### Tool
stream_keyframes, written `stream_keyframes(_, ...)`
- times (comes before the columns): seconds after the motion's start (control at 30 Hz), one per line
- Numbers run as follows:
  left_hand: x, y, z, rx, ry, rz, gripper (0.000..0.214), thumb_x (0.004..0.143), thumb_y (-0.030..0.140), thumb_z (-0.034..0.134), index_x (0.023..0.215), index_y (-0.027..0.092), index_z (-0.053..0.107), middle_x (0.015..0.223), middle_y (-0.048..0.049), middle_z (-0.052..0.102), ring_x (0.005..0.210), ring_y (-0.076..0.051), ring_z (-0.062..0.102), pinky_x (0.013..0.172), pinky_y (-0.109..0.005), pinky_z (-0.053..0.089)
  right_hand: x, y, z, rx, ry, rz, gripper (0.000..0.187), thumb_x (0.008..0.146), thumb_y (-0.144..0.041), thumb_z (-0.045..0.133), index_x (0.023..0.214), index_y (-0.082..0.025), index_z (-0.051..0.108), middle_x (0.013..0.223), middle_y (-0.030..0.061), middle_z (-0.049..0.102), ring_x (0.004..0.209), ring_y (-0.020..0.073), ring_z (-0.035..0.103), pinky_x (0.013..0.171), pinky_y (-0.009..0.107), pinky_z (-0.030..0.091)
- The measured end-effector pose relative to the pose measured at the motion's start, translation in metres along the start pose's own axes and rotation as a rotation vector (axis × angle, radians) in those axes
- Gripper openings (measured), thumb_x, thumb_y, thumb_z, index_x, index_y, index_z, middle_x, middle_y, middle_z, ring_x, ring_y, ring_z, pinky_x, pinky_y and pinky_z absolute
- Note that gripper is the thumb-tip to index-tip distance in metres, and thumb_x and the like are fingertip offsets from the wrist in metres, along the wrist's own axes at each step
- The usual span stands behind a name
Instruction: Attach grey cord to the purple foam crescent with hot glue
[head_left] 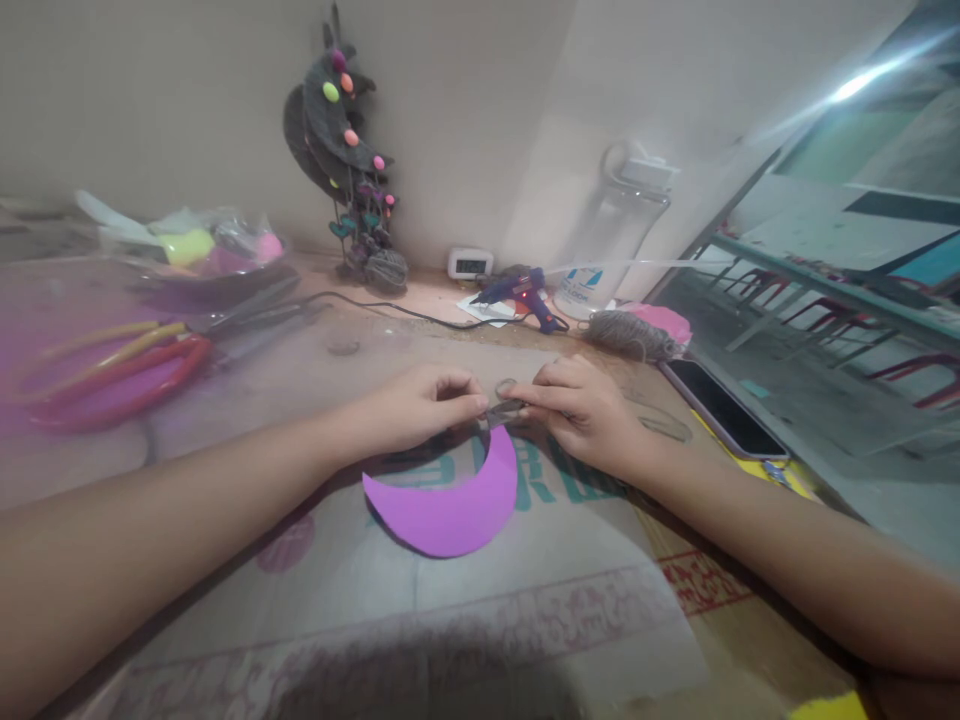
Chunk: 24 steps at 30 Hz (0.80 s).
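Note:
A purple crescent point(450, 515), cut from what looks like foam or card, lies over the printed sheet with its right horn pointing up. Thumb and fingers of my left hand point(442, 400) are pinched at the tip of that horn. Grey yarn point(506, 410) appears to be wound about the tip, with a small loop rising above it. My right hand point(577, 410) is closed on the yarn just right of the tip. Fine detail between the fingertips is blurred. A loose yarn loop point(664, 428) lies beside my right wrist.
Scissors point(172, 350) with red and yellow handles and a plastic-wrapped bowl point(217, 265) are left. Behind are a hanging grey moon ornament point(337, 130), small clock point(470, 264), corded glue gun point(525, 295) and bottle point(615, 235). A yarn ball point(630, 335) and phone point(724, 408) lie right.

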<state>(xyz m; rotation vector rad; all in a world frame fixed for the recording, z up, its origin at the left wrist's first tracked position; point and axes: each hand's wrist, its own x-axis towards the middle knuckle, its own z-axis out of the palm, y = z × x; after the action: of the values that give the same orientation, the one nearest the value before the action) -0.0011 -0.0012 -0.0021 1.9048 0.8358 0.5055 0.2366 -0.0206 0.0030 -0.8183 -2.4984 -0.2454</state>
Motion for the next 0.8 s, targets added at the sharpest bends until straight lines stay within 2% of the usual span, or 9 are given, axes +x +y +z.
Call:
stream_keyframes(0.33,-0.0016,0.0016,0.0002,-0.048,-0.008,-0.021,0.028,0.087,0.044,0.048,0.082,0.018,0.058,0.068,0.0000,0.058,0.062,-0.013,0.053,0.056,-0.023,0.039,-0.0013,0.0005,-0.0016,0.057,0.003,0.060,0.027,0.093,-0.029,0.050,0.112,-0.020,0.067,0.078,0.0034,0.059,0.075,0.0163,0.054,0.069,0.032,0.036)
stream_keyframes(0.6,-0.0007,0.0007,-0.0004,-0.012,-0.007,0.024,0.029,0.088,0.043,0.047,0.079,0.017,0.056,0.069,-0.0001,0.059,0.065,-0.013,0.053,0.060,-0.024,0.041,-0.0002,0.0014,-0.0017,0.059,-0.031,0.048,0.026,0.093,-0.031,0.051,0.109,-0.019,0.067,0.078,0.0032,0.059,0.074,0.0158,0.053,0.069,0.032,0.034)
stream_keyframes(0.8,0.0013,-0.0028,0.0005,-0.062,0.015,0.042,0.030,0.087,0.045,0.050,0.083,0.017,0.059,0.070,-0.0001,0.059,0.065,-0.013,0.054,0.061,-0.024,0.042,-0.0008,0.0008,-0.0022,0.028,-0.004,0.070,0.027,0.093,-0.029,0.051,0.111,-0.019,0.067,0.079,0.0039,0.059,0.076,0.0165,0.054,0.070,0.032,0.035)
